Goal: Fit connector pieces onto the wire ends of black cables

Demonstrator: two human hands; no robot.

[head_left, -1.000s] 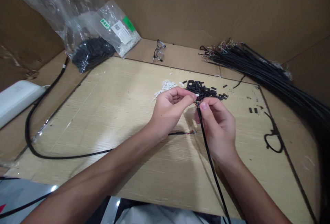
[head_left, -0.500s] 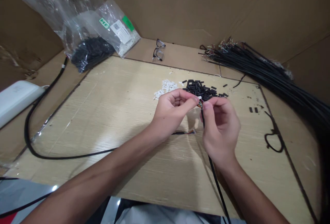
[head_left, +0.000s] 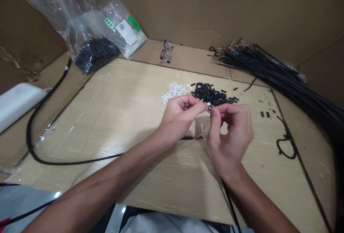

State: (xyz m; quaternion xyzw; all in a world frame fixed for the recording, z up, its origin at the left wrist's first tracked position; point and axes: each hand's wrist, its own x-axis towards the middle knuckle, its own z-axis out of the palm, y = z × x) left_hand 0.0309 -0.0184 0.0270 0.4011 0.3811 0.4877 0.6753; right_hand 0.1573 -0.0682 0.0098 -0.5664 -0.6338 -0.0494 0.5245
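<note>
Between finger and thumb of my left hand (head_left: 180, 113) is a small white connector (head_left: 209, 104). Thin coloured wires (head_left: 209, 110) run from it toward my right hand (head_left: 231, 131), which pinches them close to the connector. The black cable (head_left: 227, 193) these wires belong to passes behind my right hand and down to the table's front edge. Under my hands lies another cable end (head_left: 197, 137), with coloured wires and a pale connector. Just beyond my fingertips are a pile of small black sleeves (head_left: 208, 91) and a pile of small white connector housings (head_left: 176, 90).
Clear bags (head_left: 98, 52) of black and white parts stand at the back left. Glasses (head_left: 166, 52) lie at the back edge. A thick bundle of black cables (head_left: 271, 70) fills the right. A white box-like device (head_left: 20, 102) sits at left, beside a looped black cable (head_left: 30, 143).
My right hand has turned and shifted its pinch up onto the wires near the connector, and now covers the upper cable. My left hand has barely moved.
</note>
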